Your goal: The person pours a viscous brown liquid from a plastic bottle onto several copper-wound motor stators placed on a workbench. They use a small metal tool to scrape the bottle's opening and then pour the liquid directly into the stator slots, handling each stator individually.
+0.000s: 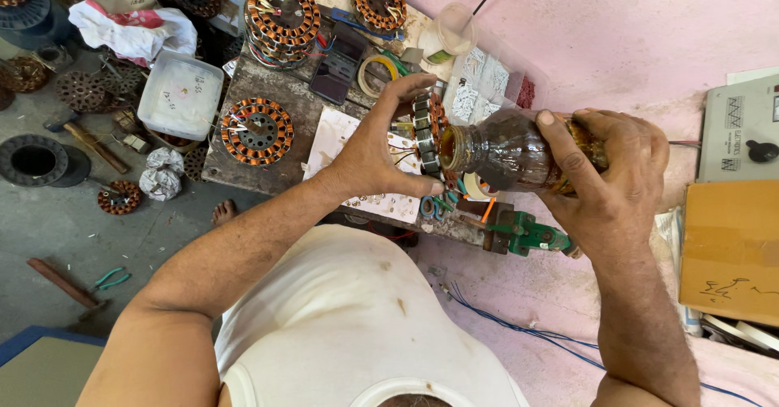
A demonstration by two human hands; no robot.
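While lying sideways, brown bottle (519, 151) pointed its open mouth left, right hand (608, 180) fingers wrapped around it, left hand (377, 151) fingers pinching wound coil ring (428, 135)

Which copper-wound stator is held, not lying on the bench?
The one edge-on in the left hand, the stator against the brown bottle; the other three lie flat.

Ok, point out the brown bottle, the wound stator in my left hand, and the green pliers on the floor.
brown bottle (507, 151), head view, middle of its body.
wound stator (428, 135), head view, its laminated outer rim.
green pliers (111, 278), head view, its green handles.
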